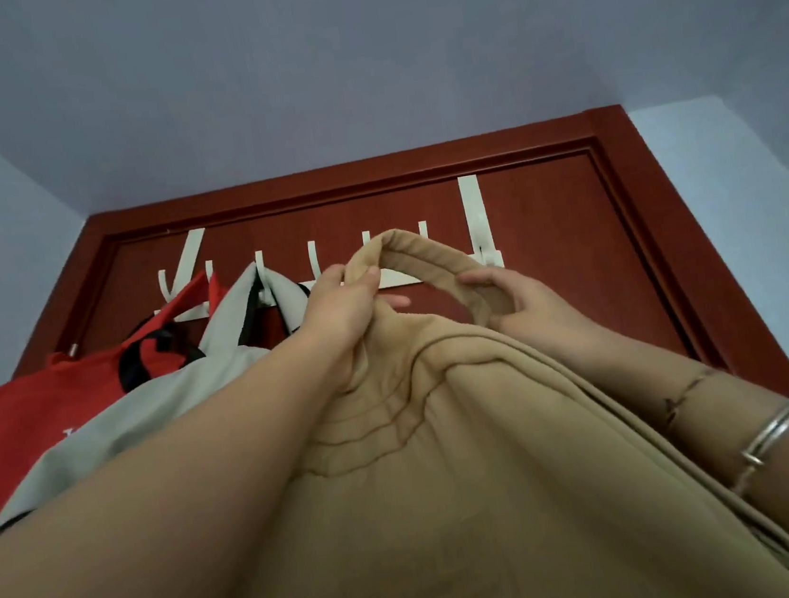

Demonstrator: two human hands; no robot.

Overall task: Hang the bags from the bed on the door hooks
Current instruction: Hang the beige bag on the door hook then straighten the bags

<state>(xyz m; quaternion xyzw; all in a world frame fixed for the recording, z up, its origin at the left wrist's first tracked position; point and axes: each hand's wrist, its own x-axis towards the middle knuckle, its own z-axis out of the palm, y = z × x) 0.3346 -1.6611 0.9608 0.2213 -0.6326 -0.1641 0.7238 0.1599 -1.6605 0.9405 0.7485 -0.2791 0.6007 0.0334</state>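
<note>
- A tan quilted bag (452,465) fills the foreground, raised between two bare forearms toward the door.
- A silver bangle (772,436) and a thin bracelet (687,392) are worn on the right forearm.
- The left hand (340,315) is seen with its fingers (365,277) clamped around the left side of the bag's padded handle (422,255), close to where it joins the bag.
- The right hand (527,302) is placed at the right side of the handle, its fingers curled round the strap, so that the loop is held open between both hands.
- The top of the handle loop is lifted level with the tips of the white over-door hook rack (479,218); whether it is caught on a hook cannot be told.
- To the left, a grey bag (147,403) is hung from one hook by its straps, and a red bag (15,425) is hung beside it.
- Behind is a dark red door (563,228), with pale walls and ceiling beyond.
</note>
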